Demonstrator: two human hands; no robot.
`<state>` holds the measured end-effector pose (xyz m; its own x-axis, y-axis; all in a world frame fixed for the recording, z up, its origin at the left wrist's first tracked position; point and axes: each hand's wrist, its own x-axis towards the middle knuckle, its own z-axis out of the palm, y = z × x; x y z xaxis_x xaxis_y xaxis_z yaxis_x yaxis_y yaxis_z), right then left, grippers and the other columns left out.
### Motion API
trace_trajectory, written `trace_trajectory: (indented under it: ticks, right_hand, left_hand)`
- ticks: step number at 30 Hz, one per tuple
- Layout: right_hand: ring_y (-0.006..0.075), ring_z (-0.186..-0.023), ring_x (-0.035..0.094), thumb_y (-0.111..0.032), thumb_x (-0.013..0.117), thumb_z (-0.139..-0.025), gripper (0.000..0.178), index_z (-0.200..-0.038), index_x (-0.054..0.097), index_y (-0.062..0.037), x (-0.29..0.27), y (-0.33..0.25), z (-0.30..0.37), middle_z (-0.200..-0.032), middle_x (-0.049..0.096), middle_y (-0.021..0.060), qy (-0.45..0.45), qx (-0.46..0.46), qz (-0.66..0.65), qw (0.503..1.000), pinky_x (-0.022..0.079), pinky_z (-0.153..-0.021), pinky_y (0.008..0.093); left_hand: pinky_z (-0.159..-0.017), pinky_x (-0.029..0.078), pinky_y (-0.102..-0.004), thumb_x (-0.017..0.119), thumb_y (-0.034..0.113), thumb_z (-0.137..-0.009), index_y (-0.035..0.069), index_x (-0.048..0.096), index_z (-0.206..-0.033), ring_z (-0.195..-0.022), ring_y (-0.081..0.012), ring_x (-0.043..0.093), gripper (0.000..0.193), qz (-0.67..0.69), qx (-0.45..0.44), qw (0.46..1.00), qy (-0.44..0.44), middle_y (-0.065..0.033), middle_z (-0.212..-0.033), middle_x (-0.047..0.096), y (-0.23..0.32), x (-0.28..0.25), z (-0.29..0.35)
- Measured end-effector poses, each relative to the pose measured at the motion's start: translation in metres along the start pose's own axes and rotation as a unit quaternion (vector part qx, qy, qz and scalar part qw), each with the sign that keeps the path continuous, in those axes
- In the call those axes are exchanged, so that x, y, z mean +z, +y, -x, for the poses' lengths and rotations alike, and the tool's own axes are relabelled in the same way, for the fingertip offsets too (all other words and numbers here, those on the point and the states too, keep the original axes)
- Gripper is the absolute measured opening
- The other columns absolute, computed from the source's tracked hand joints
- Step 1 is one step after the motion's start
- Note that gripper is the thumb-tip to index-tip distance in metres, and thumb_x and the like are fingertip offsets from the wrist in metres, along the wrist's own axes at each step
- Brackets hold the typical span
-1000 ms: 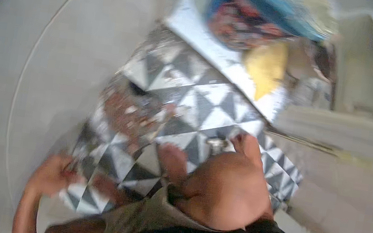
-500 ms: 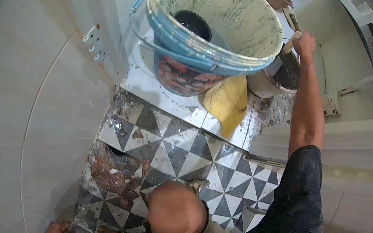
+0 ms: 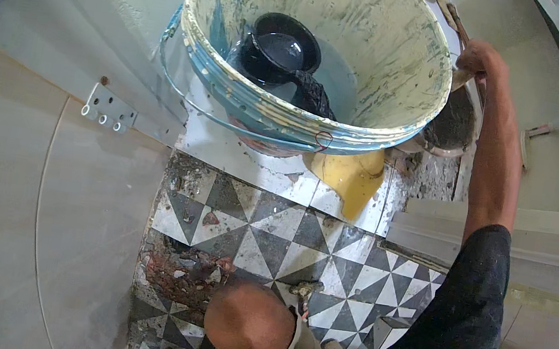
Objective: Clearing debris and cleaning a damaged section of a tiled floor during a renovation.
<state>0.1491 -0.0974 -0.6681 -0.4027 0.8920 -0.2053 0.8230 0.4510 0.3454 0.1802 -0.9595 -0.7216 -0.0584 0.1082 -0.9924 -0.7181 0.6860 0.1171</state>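
Bucket (image 3: pixel 382 67) nearer, right hand (image 3: pixel 481 59) fingers seemingly closed on trowel (image 3: pixel 455 16)

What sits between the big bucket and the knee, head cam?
In the head view, between the paint-smeared bucket and the knee lie a yellow sponge, then black-and-white patterned floor tiles with a reddish-brown mortar patch.
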Motion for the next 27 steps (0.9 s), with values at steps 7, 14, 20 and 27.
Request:
trace_trajectory:
  ticks: [7, 14, 20, 27]
  right_hand:
    - [0.0193, -0.048, 0.060, -0.026, 0.069, -0.078, 0.026, -0.079, 0.068, 0.0001, 0.000, 0.007, 0.066, -0.063, 0.064, 0.0103, -0.169, -0.017, 0.066, 0.983, 0.050, -0.044, 0.0340]
    - [0.0354, -0.066, 0.064, -0.035, 0.067, -0.081, 0.036, -0.083, 0.067, 0.0006, 0.042, 0.045, 0.185, -0.072, 0.064, 0.0216, 0.132, -0.038, -0.044, 0.990, 0.049, -0.066, 0.0458]
    - [0.0410, -0.081, 0.061, -0.020, 0.062, -0.085, 0.034, -0.113, 0.058, -0.0006, 0.217, 0.000, 0.296, -0.087, 0.062, 0.0230, 0.393, 0.046, -0.225, 0.890, 0.048, -0.070, 0.0493]
    - [0.0456, -0.091, 0.053, -0.009, 0.061, -0.084, 0.055, -0.131, 0.037, 0.0060, 0.300, -0.067, 0.324, -0.102, 0.048, 0.0283, 0.338, 0.060, -0.359, 0.868, 0.045, -0.079, 0.0484]
  left_hand:
    - [-0.045, 0.033, -0.0295, 0.061, 0.004, -0.084, 0.005, 0.056, -0.078, -0.051, -0.0104, 0.040, 0.008, -0.138, 0.145, 0.976, 0.085, 0.0014, -0.059, 0.046, -0.014, 0.004, -0.031]
    - [-0.050, 0.036, -0.0273, 0.066, 0.007, -0.084, 0.000, 0.056, -0.087, -0.054, -0.0103, 0.041, 0.012, -0.309, 0.152, 0.936, 0.075, 0.0001, -0.065, 0.049, 0.003, -0.002, -0.019]
    - [-0.053, 0.038, -0.0253, 0.066, 0.006, -0.086, 0.003, 0.054, -0.081, -0.056, -0.0104, 0.041, 0.013, -0.244, 0.165, 0.954, 0.050, 0.0028, -0.062, 0.039, 0.032, 0.027, -0.001]
    - [-0.050, 0.045, -0.0295, 0.058, 0.016, -0.094, 0.005, 0.054, -0.080, -0.054, -0.0118, 0.049, 0.018, 0.001, 0.176, 0.984, 0.000, 0.0021, -0.064, 0.047, -0.018, 0.013, -0.019]
